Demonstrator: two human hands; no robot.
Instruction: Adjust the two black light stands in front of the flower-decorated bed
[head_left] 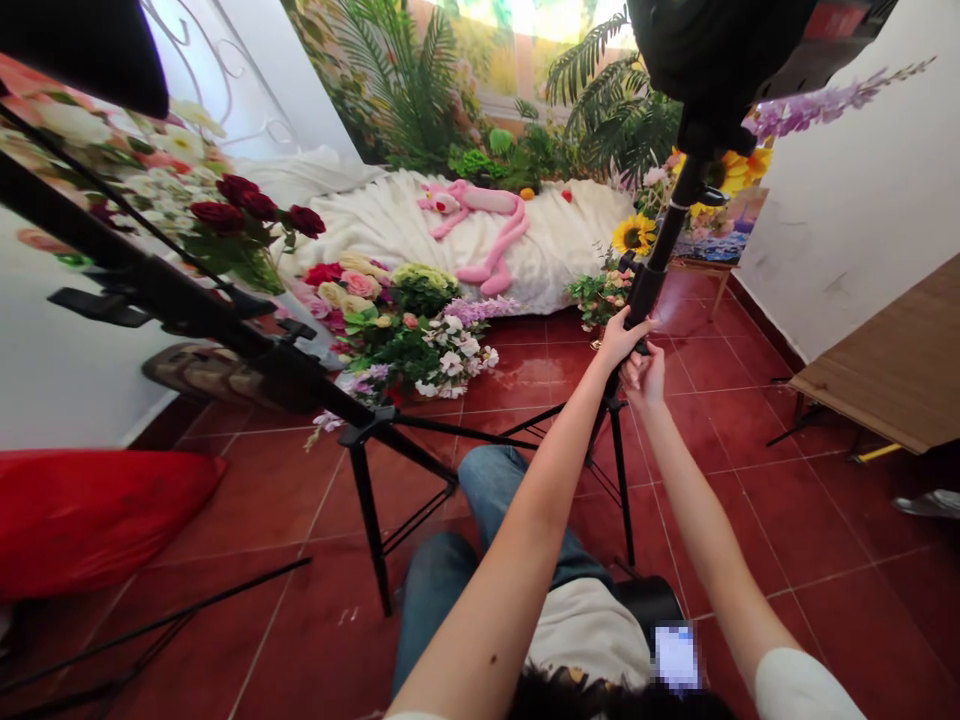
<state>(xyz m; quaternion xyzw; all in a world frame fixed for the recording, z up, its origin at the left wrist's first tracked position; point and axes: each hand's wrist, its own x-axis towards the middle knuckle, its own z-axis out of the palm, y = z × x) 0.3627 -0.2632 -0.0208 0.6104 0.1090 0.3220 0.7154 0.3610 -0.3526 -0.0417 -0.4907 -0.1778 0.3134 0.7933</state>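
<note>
A black light stand [649,283] rises in front of me, with a dark lamp head [720,55] on top. My left hand [624,338] is wrapped round its pole, just below a collar joint. Slightly lower, my right hand [643,376] has its fingers curled in at the pole, close to a small black knob [641,348]. The pole partly hides those fingertips, but they appear closed on the knob. Below the hands, the legs [621,480] of the stand are spread on the red tiled floor [705,430].
A second black stand [247,340] slants across the left, beside bunches of artificial flowers [420,320]. Behind, a pink plush toy [491,205] lies on white cloth [390,215]. A red bag [97,520] rests at left; a low brown board [885,350] stands at right.
</note>
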